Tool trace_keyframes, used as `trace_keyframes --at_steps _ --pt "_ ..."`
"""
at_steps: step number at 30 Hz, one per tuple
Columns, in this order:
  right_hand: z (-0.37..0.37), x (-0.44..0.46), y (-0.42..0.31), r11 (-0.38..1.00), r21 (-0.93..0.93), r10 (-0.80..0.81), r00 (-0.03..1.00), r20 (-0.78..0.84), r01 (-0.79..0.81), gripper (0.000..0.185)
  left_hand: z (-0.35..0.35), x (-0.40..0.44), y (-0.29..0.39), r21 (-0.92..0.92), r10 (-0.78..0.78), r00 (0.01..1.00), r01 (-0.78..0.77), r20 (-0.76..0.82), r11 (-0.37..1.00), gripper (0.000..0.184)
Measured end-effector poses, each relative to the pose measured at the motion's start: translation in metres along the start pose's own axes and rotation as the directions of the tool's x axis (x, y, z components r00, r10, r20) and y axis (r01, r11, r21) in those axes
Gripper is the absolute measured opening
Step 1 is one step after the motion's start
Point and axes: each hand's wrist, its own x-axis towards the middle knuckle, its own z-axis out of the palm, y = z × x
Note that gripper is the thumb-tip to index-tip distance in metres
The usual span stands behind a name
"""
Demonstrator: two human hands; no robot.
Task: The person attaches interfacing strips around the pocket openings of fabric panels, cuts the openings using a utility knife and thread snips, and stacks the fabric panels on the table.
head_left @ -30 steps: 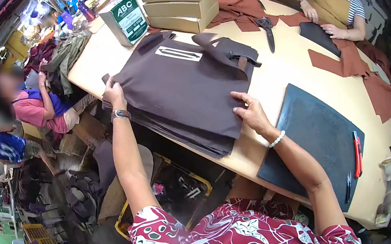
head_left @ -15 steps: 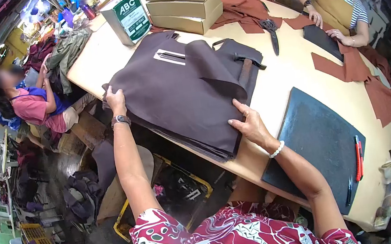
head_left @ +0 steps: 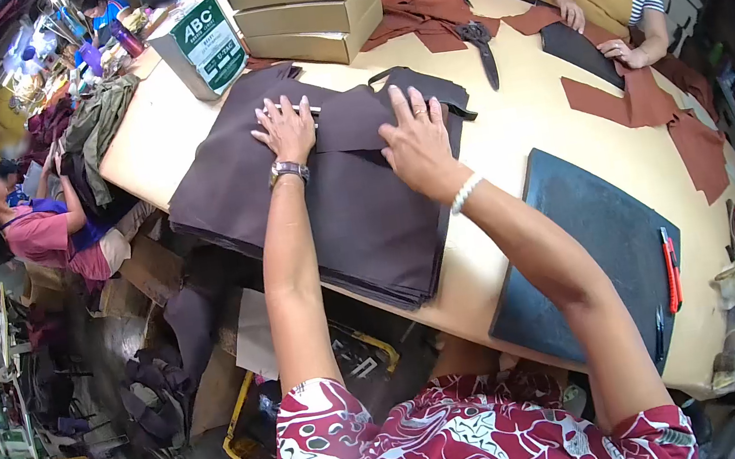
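A stack of dark brown sheets [head_left: 368,229] lies at the table's front edge. My left hand [head_left: 287,136] rests flat on it with fingers spread, partly over a small white-edged strip [head_left: 310,111]. To its right, my right hand [head_left: 419,142] has its fingers apart on a folded brown flap [head_left: 350,121], holding nothing. Beyond that hand, a dark piece with a strap-like edge [head_left: 432,84] sits at the stack's back right corner, partly hidden by my fingers.
Dark scissors [head_left: 482,54] lie behind the stack. A black mat [head_left: 575,238] with a red cutter [head_left: 672,276] is on the right. Cardboard boxes [head_left: 305,17] and an ABC box [head_left: 206,50] stand behind. Across the table, a co-worker's hands [head_left: 620,53] touch a dark piece near rust-coloured pieces [head_left: 617,100].
My left hand has left the stack's left edge and now lies near its middle. My right hand has moved up and left onto the flap, which was curled and now lies flatter.
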Motion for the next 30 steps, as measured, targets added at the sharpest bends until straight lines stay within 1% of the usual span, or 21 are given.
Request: trace_keyframes --at_steps 2,3,5,6,9,10,11,13,15,16,17,19,21,22,23,25,26,28,29,30 --pt "0.017 0.018 0.012 0.966 0.153 0.176 0.962 0.21 -0.21 0.036 0.013 -0.006 -0.007 -0.013 0.03 0.998 -0.031 -0.055 0.999 0.059" --pt "0.025 0.021 0.02 0.932 0.251 0.22 0.959 0.177 -0.26 0.038 0.014 -0.009 -0.007 -0.037 0.033 0.996 -0.036 -0.079 0.999 0.059" --pt "0.046 0.021 0.043 0.834 0.436 0.315 0.94 0.127 -0.339 0.043 0.015 -0.007 -0.006 -0.036 0.028 0.997 -0.031 -0.074 0.999 0.059" --pt "0.052 0.019 0.049 0.85 0.421 0.314 0.946 0.077 -0.316 0.049 0.017 -0.007 -0.007 -0.035 0.024 0.997 -0.026 -0.069 0.999 0.06" --pt "0.066 0.01 0.057 0.809 0.497 0.342 0.939 0.033 -0.312 0.05 0.02 -0.008 -0.009 -0.052 0.028 0.996 -0.032 -0.082 0.998 0.059" --pt "0.067 0.01 0.061 0.804 0.513 0.329 0.944 0.04 -0.302 0.056 0.02 -0.008 -0.008 -0.042 0.033 0.996 -0.036 -0.084 0.998 0.059" --pt "0.068 0.009 0.062 0.766 0.544 0.366 0.928 0.072 -0.344 0.062 0.02 -0.008 -0.008 -0.03 0.04 0.996 -0.042 -0.086 0.999 0.059" --pt "0.047 0.013 0.048 0.679 0.602 0.431 0.892 0.136 -0.42 0.074 0.018 -0.006 -0.011 -0.009 0.062 0.994 -0.063 -0.085 0.998 0.059" --pt "0.025 0.007 0.035 0.808 0.457 0.324 0.928 0.184 -0.372 0.09 0.016 -0.004 -0.014 0.004 0.095 0.993 -0.095 -0.076 0.995 0.059" --pt "0.018 0.007 0.035 0.849 0.427 0.226 0.944 0.241 -0.312 0.092 0.014 -0.003 -0.014 0.02 0.115 0.99 -0.114 -0.081 0.993 0.058" --pt "0.023 0.006 0.034 0.88 0.399 0.19 0.961 0.202 -0.258 0.081 0.014 -0.003 -0.015 0.024 0.135 0.988 -0.133 -0.071 0.991 0.057" --pt "0.021 0.014 0.036 0.802 0.444 0.306 0.914 0.267 -0.398 0.061 0.008 -0.004 -0.016 0.037 0.167 0.985 -0.166 -0.049 0.985 0.055" --pt "0.055 0.022 0.053 0.727 0.538 0.444 0.89 0.105 -0.426 0.041 0.004 -0.005 -0.019 0.024 0.201 0.979 -0.2 -0.043 0.979 0.052" --pt "0.059 0.026 0.062 0.627 0.594 0.524 0.837 0.157 -0.503 0.034 0.003 -0.005 -0.02 0.007 0.211 0.977 -0.211 -0.04 0.977 0.052" --pt "0.064 0.027 0.071 0.57 0.585 0.58 0.787 0.211 -0.577 0.031 0.002 -0.006 -0.021 -0.009 0.222 0.974 -0.222 -0.038 0.975 0.051" --pt "0.052 0.018 0.074 0.557 0.472 0.648 0.713 0.267 -0.683 0.034 -0.01 -0.01 -0.011 0.129 0.215 0.976 -0.21 -0.022 0.969 0.049" --pt "0.053 0.011 0.075 0.561 0.465 0.658 0.71 0.251 -0.685 0.036 -0.014 -0.013 -0.005 0.196 0.211 0.977 -0.204 -0.014 0.959 0.049" --pt "0.062 -0.002 0.078 0.572 0.448 0.677 0.704 0.215 -0.687 0.038 -0.012 -0.015 0.012 0.277 0.3 0.952 -0.272 -0.063 0.922 0.047" --pt "0.072 -0.007 0.082 0.559 0.484 0.677 0.708 0.203 -0.673 0.039 -0.009 -0.019 0.022 0.319 0.344 0.935 -0.303 -0.082 0.898 0.047" --pt "0.083 -0.013 0.085 0.544 0.52 0.677 0.71 0.191 -0.659 0.039 -0.012 -0.027 0.037 0.219 0.368 0.929 -0.351 -0.043 0.91 0.045"
